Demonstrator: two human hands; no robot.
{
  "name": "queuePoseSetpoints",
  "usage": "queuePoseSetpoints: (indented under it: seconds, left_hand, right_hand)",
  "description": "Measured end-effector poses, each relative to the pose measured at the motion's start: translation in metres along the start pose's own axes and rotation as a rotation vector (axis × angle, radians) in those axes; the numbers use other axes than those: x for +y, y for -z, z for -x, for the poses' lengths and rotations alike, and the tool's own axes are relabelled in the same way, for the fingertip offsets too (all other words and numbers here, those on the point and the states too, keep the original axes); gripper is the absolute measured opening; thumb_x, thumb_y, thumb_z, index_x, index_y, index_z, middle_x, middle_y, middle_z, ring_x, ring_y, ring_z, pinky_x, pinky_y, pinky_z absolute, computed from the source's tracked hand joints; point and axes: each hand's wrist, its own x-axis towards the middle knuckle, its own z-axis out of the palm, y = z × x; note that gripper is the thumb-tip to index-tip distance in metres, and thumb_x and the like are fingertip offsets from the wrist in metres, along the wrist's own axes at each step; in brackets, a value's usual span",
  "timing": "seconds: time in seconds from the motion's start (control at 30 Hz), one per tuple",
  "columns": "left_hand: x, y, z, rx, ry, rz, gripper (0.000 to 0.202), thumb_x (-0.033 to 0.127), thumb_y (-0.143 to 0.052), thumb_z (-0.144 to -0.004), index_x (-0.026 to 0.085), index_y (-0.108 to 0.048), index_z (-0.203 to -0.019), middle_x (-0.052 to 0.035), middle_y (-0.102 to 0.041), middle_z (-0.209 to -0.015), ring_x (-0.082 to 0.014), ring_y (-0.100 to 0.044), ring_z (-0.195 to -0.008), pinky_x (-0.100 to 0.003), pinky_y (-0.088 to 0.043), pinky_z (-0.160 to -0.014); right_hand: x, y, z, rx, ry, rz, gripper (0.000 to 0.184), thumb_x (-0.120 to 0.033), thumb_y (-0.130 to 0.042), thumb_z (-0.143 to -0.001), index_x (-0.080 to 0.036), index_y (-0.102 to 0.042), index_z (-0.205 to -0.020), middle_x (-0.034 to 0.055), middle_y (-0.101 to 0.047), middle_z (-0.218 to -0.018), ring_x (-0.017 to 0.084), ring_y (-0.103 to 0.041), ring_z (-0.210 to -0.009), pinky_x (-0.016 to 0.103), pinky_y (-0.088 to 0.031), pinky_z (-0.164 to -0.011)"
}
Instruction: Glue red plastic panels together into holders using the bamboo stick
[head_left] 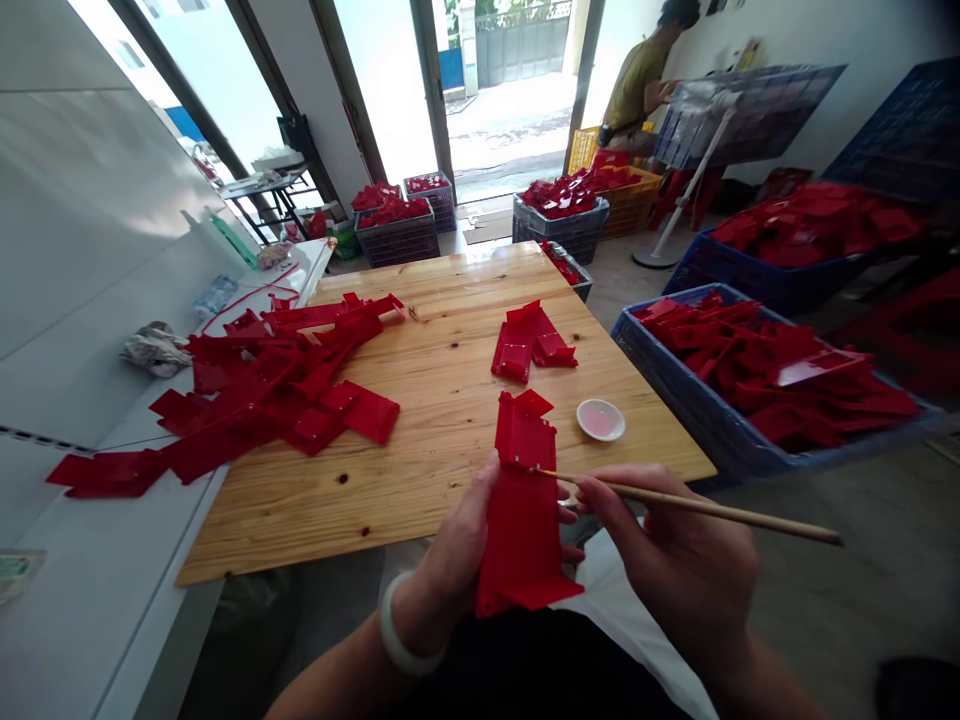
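My left hand (469,530) is wrapped around a flat red plastic part (525,530) with folded tabs, held tilted over the table's near edge. Several small pale dots show across its upper half. Between the thumb and fingers of my right hand (675,560) is a thin wooden paintbrush (697,500), its tip touching the part near those dots. A small white dish (600,420) with pinkish liquid stands just beyond my right hand. Behind the held part, a couple of similar red parts (529,340) lie on the wooden table (435,400).
A loose heap of red parts (277,380) covers the table's left side. Right of the table stands a blue crate (652,360) full of red parts. More filled crates (397,240) stand near the doorway. A person (637,90) sits working at the back right beside a white stand (697,180).
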Motion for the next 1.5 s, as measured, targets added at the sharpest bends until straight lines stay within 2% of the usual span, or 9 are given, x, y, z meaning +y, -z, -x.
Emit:
queuePoseSetpoints:
  seconds: [0.2,0.33,0.43,0.67,0.9,1.13,1.23,1.4,1.5]
  left_hand:
    - [-0.012,0.015,-0.010,-0.059,-0.032,-0.042,0.075,0.065,-0.032,-0.114,0.010,-0.083,-0.115,-0.0187,-0.085,-0.110,-0.0305,-0.082,-0.080,-0.042,-0.067,-0.077]
    - [-0.011,0.031,-0.017,-0.139,0.020,0.053,0.078,0.075,-0.048,-0.105,0.005,-0.081,-0.115,-0.0233,-0.084,-0.109,-0.0341,-0.083,-0.081,-0.044,-0.067,-0.078]
    - [-0.005,0.038,-0.017,-0.161,0.071,0.190,0.070,0.067,-0.055,-0.105,0.003,-0.079,-0.120,-0.0233,-0.083,-0.111,-0.0366,-0.084,-0.089,-0.048,-0.068,-0.083]
    - [-0.001,0.039,-0.012,-0.066,0.066,0.326,0.067,0.053,-0.035,-0.116,0.004,-0.080,-0.117,-0.0228,-0.083,-0.108,-0.0323,-0.081,-0.094,-0.050,-0.068,-0.082]
    - [-0.006,0.048,-0.019,-0.199,0.052,0.288,0.067,0.063,-0.052,-0.108,0.004,-0.077,-0.127,-0.0228,-0.081,-0.114,-0.0358,-0.078,-0.104,-0.052,-0.064,-0.095]
    - [-0.002,0.045,-0.020,-0.123,0.071,0.274,0.080,0.062,-0.024,-0.114,0.003,-0.078,-0.127,-0.0247,-0.080,-0.122,-0.0331,-0.078,-0.101,-0.051,-0.065,-0.091]
    - [-0.003,0.043,-0.021,-0.124,0.061,0.269,0.077,0.060,-0.027,-0.114,0.005,-0.079,-0.127,-0.0226,-0.082,-0.112,-0.0328,-0.078,-0.097,-0.051,-0.065,-0.092]
    - [-0.008,0.042,-0.025,-0.131,0.067,0.258,0.078,0.061,-0.028,-0.114,0.003,-0.081,-0.120,-0.0232,-0.082,-0.111,-0.0329,-0.079,-0.097,-0.051,-0.066,-0.091]
    - [-0.011,0.043,-0.027,-0.162,0.053,0.246,0.075,0.064,-0.035,-0.112,0.005,-0.080,-0.122,-0.0225,-0.083,-0.106,-0.0335,-0.079,-0.094,-0.051,-0.066,-0.090]
  right_hand:
    - [0.001,-0.002,0.001,-0.061,0.035,0.009,0.015,-0.012,-0.075,-0.102,-0.026,-0.077,-0.108,-0.0010,-0.083,-0.087,0.017,-0.080,-0.069,0.026,-0.067,-0.070]
    - [0.001,0.003,0.005,-0.072,0.020,0.016,0.017,-0.012,-0.074,-0.102,-0.026,-0.077,-0.109,-0.0003,-0.083,-0.088,0.017,-0.080,-0.071,0.025,-0.065,-0.069]
    - [0.007,0.009,0.013,-0.047,-0.048,0.028,0.016,-0.016,-0.075,-0.103,-0.028,-0.078,-0.113,-0.0012,-0.084,-0.093,0.015,-0.082,-0.078,0.022,-0.065,-0.073]
    - [0.023,-0.007,0.019,-0.055,-0.129,-0.027,0.013,-0.020,-0.076,-0.104,-0.029,-0.079,-0.112,-0.0014,-0.082,-0.091,0.015,-0.080,-0.075,0.023,-0.067,-0.074]
    - [0.021,-0.032,0.001,-0.153,-0.110,-0.133,0.013,-0.014,-0.072,-0.103,-0.026,-0.076,-0.108,-0.0025,-0.080,-0.086,0.013,-0.077,-0.062,0.017,-0.064,-0.055]
    - [0.026,-0.027,0.001,-0.146,-0.086,-0.099,0.014,-0.015,-0.071,-0.105,-0.027,-0.076,-0.112,-0.0033,-0.080,-0.092,0.011,-0.079,-0.072,0.016,-0.066,-0.072]
    - [0.025,-0.026,0.000,-0.176,-0.070,-0.088,0.014,-0.014,-0.070,-0.105,-0.027,-0.075,-0.108,-0.0040,-0.080,-0.089,0.011,-0.077,-0.066,0.015,-0.063,-0.061]
    - [0.027,-0.021,0.004,-0.137,-0.081,-0.077,0.014,-0.016,-0.071,-0.105,-0.027,-0.076,-0.112,-0.0014,-0.080,-0.091,0.015,-0.079,-0.073,0.022,-0.067,-0.071]
    - [0.026,-0.016,0.004,-0.222,-0.051,-0.095,0.019,-0.012,-0.069,-0.105,-0.026,-0.075,-0.114,-0.0011,-0.081,-0.093,0.014,-0.079,-0.070,0.022,-0.065,-0.066]
